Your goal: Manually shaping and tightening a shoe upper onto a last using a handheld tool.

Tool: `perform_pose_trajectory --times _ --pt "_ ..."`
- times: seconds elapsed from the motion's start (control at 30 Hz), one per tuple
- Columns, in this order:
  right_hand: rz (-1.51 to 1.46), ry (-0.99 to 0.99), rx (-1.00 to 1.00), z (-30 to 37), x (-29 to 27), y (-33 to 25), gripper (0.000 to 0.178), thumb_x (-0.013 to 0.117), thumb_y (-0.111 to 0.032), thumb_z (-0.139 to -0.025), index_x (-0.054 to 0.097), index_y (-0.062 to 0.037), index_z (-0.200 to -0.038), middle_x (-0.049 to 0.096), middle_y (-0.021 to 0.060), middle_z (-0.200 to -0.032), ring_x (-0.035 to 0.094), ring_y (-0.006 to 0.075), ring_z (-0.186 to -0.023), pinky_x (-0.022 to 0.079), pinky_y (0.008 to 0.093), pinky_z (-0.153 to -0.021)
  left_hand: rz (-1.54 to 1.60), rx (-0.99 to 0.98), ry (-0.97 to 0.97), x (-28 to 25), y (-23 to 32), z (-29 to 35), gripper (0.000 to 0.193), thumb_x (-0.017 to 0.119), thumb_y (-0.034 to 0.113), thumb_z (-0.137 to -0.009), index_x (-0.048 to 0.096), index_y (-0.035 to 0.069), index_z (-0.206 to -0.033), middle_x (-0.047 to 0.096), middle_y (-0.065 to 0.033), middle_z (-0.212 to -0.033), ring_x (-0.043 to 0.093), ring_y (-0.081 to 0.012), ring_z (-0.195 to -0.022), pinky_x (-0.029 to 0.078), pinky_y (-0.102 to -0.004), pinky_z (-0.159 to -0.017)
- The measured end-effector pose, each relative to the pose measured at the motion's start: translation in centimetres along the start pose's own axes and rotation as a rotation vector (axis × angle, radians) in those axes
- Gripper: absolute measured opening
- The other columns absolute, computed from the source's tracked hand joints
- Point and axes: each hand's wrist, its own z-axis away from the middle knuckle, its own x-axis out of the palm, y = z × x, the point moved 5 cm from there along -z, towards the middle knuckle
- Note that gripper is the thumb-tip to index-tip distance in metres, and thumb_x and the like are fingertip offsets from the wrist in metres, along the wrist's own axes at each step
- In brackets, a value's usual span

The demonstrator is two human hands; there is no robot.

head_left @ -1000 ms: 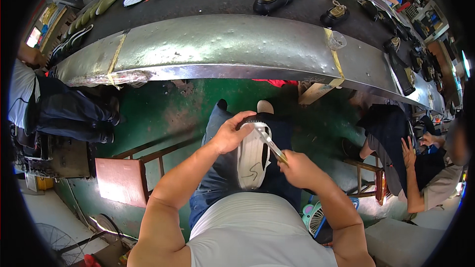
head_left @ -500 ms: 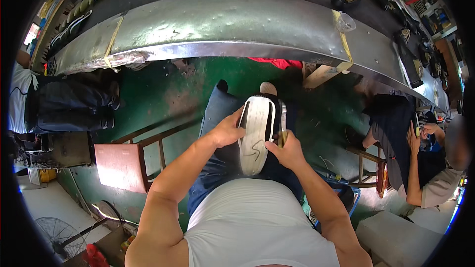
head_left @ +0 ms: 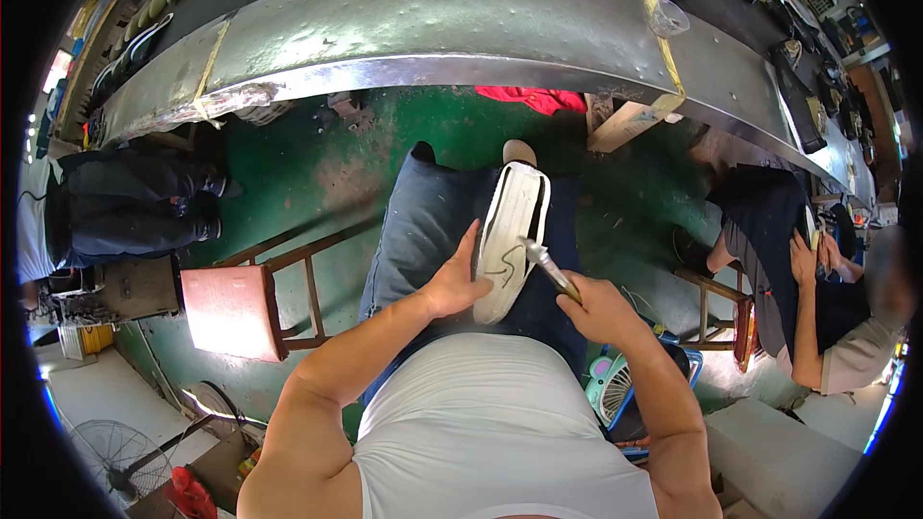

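Observation:
A shoe (head_left: pixel 514 216) lies sole up across my lap, with a long white bottom, a dark curved mark near its near end and a white rim along its edges. My left hand (head_left: pixel 454 281) grips its left side near the heel end, thumb over the bottom and index finger along the edge. In my right hand (head_left: pixel 594 308) is a hammer (head_left: pixel 552 269) with a metal head and shaft and a yellowish handle. Its head is over the right half of the shoe bottom; whether it touches I cannot tell.
A metal-edged bench (head_left: pixel 404 29) carrying shoes runs across the front. A brown stool (head_left: pixel 231 312) stands left, and a small green fan (head_left: pixel 610 389) sits by my right hip. One person's legs (head_left: pixel 144 197) show at left; another person (head_left: pixel 836 308) sits at right.
The hammer, upright beside the shoe before, has swung left so its head is over the shoe bottom. My right hand moved right and nearer me; my left hand slid toward the near end.

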Motion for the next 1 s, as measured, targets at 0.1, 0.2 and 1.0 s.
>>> perform_pose_trajectory --times 0.1,0.2,1.0 --pt "0.183 0.175 -0.278 -1.0 0.1 -0.9 0.040 0.059 -0.014 -0.092 0.054 0.0041 -0.127 0.068 0.0202 -0.093 0.066 0.0402 -0.090 0.052 0.0471 -0.083 -0.062 0.021 -0.035 0.7 0.3 0.1 0.103 0.062 0.007 -0.081 -0.007 0.000 -0.157 0.029 -0.0261 -0.157 0.033 -0.0321 -0.145 0.026 -0.0329 -0.118" --pt "0.476 0.151 -0.264 -2.3 -0.4 -2.5 0.032 0.059 -0.014 -0.092 0.057 0.0034 -0.119 0.068 0.0202 -0.091 0.067 0.0411 -0.088 0.052 0.0485 -0.082 0.004 0.070 -0.054 1.1 0.0 0.0 0.099 0.060 0.008 -0.084 -0.008 -0.003 -0.156 0.025 -0.0246 -0.159 0.032 -0.0308 -0.145 0.024 -0.0343 -0.119" --pt "-0.274 -0.305 0.306 -8.2 -1.9 1.1 0.024 0.057 -0.023 -0.099 0.058 0.0006 -0.104 0.068 0.0149 -0.086 0.070 0.0269 -0.082 0.054 0.0393 -0.073 -0.687 -0.114 0.131 -1.3 4.1 -2.8 0.058 0.039 0.029 -0.104 0.020 0.026 -0.159 0.021 -0.0359 -0.155 0.062 -0.0506 -0.107 0.051 -0.0487 -0.097"
